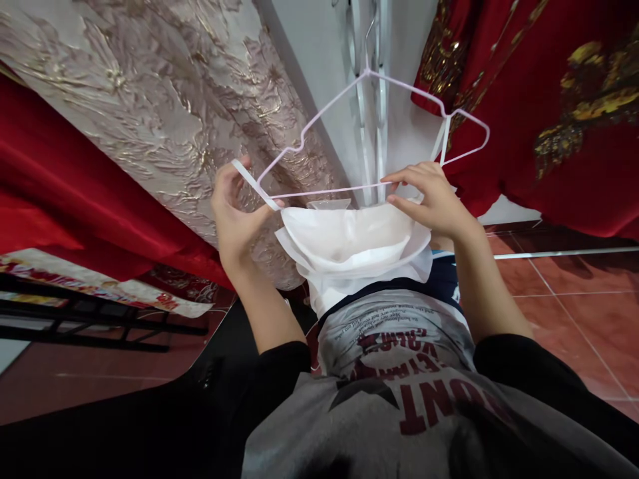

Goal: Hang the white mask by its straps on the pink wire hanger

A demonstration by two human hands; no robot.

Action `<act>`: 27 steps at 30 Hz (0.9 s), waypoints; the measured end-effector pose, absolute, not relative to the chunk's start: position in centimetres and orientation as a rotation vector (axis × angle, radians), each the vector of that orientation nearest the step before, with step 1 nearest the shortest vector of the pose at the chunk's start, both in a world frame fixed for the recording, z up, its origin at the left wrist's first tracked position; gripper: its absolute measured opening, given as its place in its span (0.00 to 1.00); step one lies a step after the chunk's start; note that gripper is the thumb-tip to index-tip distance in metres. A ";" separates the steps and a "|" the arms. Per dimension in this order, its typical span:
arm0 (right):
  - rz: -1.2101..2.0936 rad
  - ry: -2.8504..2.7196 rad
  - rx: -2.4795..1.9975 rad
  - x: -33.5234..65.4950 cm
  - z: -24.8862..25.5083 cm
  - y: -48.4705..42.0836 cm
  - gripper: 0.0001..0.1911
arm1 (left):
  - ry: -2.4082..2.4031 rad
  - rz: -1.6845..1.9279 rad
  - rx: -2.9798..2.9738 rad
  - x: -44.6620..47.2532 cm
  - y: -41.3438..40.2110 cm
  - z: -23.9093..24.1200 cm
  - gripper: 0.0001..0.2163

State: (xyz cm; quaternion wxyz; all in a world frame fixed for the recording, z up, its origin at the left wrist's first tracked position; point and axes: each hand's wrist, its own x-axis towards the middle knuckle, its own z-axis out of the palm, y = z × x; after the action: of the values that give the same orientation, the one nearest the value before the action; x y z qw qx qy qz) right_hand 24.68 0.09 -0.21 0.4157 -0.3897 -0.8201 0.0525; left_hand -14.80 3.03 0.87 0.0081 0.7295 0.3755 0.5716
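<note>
A pale pink clothes hanger [331,110] with a metal hook is held up in front of me. From its lower part hangs a white layered garment [349,236] with a smooth, cupped top edge. At the hanger's left end, my left hand [237,216] is closed on a white strap [253,184], which is drawn taut beside the hanger corner. The fingers of my right hand [432,199] pinch the hanger's bottom bar near the garment's right side. Another strap [444,141] loops over the hanger's right shoulder, beyond my right hand.
Pale embossed fabric with gold flowers [150,100] hangs at left beside red cloth [90,193]. A red garment with gold decoration [549,120] hangs at right. White metal uprights [367,120] stand against the wall. A black rack [100,326] is at lower left, above the red tiled floor [564,319].
</note>
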 end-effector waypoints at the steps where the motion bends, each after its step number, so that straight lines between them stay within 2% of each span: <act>1: 0.131 -2.059 -0.980 24.7 -0.2 0.1 0.18 | 1.178 1.772 2.284 -14.9 2.8 1.0 0.46; 8: 0.104 -2.056 -1.009 25.0 -0.4 0.3 0.17 | 0.976 1.931 2.003 -16.0 1.4 -1.2 0.42; 15: 0.100 -2.044 -0.987 23.9 0.0 -0.2 0.20 | 0.813 1.982 1.629 -10.8 2.8 -3.5 0.44; 21: 0.098 -1.466 -0.990 27.3 -0.8 1.4 0.21 | 0.744 1.838 1.512 -9.9 4.8 -5.6 0.42; 27: 0.296 -1.549 -1.082 29.4 -0.6 5.3 0.11 | 0.735 1.903 1.380 -9.9 4.6 -6.0 0.47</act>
State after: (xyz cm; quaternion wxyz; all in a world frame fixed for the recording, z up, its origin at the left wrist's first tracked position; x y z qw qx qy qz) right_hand 29.40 5.32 -0.59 0.5764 -0.4622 -0.6619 0.1266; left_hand -9.89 4.63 -5.97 0.3327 0.5283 0.2815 0.7287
